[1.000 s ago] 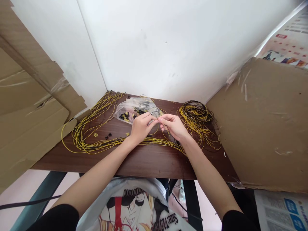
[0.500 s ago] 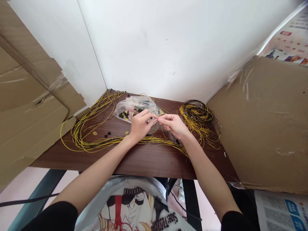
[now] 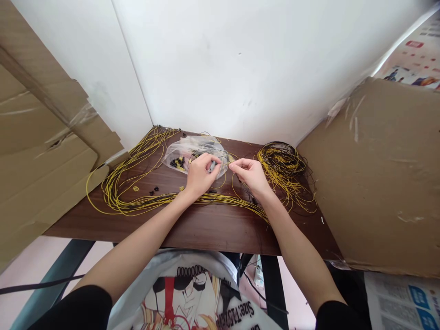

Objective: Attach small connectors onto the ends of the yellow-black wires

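My left hand [image 3: 202, 173] is pinched closed over the front of a clear plastic bag [image 3: 175, 149] that holds small black and yellow parts. A short gap to its right separates it from my right hand [image 3: 250, 174], whose thumb and forefinger are pressed together on a thin yellow wire. What the left fingertips hold is too small to make out. Below both hands, a long bundle of yellow and black wires [image 3: 154, 200] runs across the brown table [image 3: 206, 229]. A coiled heap of similar wires [image 3: 280, 160] lies right of my right hand.
Cardboard panels stand at the left [image 3: 41, 151] and right [image 3: 371, 178], with a white wall [image 3: 220, 68] behind. A small yellow part [image 3: 136, 188] and black parts [image 3: 154, 191] lie on the table's left side.
My hands, whose fingertips were touching, have moved apart slightly, the left one to the left and the right one to the right.
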Motion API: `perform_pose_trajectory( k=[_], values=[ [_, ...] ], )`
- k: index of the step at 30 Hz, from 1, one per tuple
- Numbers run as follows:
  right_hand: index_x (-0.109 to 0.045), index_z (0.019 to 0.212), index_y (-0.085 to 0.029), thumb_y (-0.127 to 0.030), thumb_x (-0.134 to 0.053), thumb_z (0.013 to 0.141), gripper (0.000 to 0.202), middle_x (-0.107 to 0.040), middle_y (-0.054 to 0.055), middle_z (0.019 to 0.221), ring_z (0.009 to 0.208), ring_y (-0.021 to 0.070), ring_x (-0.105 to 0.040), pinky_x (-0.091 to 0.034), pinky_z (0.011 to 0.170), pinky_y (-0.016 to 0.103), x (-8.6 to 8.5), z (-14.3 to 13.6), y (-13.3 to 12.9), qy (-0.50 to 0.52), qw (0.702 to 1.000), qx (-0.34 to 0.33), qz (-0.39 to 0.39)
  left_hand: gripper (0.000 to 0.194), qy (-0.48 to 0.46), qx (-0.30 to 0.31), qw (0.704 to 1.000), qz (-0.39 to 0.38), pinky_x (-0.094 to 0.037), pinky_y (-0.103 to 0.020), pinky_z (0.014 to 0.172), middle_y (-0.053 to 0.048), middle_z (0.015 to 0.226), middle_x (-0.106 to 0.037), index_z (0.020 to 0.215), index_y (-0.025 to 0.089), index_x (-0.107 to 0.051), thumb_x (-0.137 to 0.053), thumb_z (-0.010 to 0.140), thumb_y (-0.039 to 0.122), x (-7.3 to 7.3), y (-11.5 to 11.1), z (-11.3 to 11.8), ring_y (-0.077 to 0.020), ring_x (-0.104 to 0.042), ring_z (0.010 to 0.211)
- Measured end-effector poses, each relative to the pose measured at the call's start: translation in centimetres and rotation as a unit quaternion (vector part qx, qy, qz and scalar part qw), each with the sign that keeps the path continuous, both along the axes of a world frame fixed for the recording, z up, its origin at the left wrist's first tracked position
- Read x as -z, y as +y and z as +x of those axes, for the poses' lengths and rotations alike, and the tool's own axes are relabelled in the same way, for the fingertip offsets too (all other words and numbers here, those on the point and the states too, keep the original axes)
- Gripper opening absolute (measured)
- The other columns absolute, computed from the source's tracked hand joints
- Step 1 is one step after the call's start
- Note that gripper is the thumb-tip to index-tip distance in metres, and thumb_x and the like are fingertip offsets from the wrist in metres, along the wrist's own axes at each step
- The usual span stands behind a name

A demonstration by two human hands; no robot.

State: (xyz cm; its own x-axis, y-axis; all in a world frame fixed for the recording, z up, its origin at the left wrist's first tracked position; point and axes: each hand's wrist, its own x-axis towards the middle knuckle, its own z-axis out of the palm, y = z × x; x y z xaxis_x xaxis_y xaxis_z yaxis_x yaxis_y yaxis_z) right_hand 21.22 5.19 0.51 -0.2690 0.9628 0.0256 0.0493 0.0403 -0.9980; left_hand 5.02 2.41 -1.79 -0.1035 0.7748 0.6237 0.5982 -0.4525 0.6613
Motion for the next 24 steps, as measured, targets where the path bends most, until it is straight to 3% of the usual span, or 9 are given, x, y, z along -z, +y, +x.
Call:
perform_pose_trajectory(
  k=[5,13,24],
  values=[
    [-0.066,0.068,-0.014,-0.039,-0.072,0.064,0.026,-0.058,0.000,0.057,0.049,0.0075,-0.042,-0.032,0.047,0.022,0.30,-0.09,0.05,-0.041,0.997,0.029,0.054,0.009,0.008,0.000,1.000,0.025,-0.031,-0.023,0.055,0.005,0.059,-0.038,0.081,0.016,-0.061,-0.055,0.078,0.011,-0.17,-0.24,-0.01,-0.0094,-0.039,0.054],
    [-0.067,0.073,-0.014,-0.034,-0.066,0.071,0.020,-0.064,0.003,0.067,0.057,0.0106,-0.051,-0.039,0.057,0.025,0.98,0.00,0.10,-0.083,0.988,0.003,0.127,0.015,0.127,0.010,0.989,0.075,-0.033,-0.022,0.056,0.001,0.069,-0.046,0.091,0.020,-0.070,-0.057,0.086,0.028,0.49,-0.30,-0.24,-0.0095,-0.043,0.058],
    [-0.065,0.069,-0.016,-0.033,-0.067,0.071,0.017,-0.056,-0.001,0.060,0.052,0.0083,-0.042,-0.032,0.051,0.023,0.36,0.00,-0.14,-0.057,0.992,0.011,0.114,0.011,0.032,0.023,0.998,0.041,-0.032,-0.023,0.055,0.003,0.063,-0.039,0.080,0.018,-0.070,-0.063,0.082,0.026,0.02,-0.08,-0.17,-0.0091,-0.039,0.055]
  ],
)
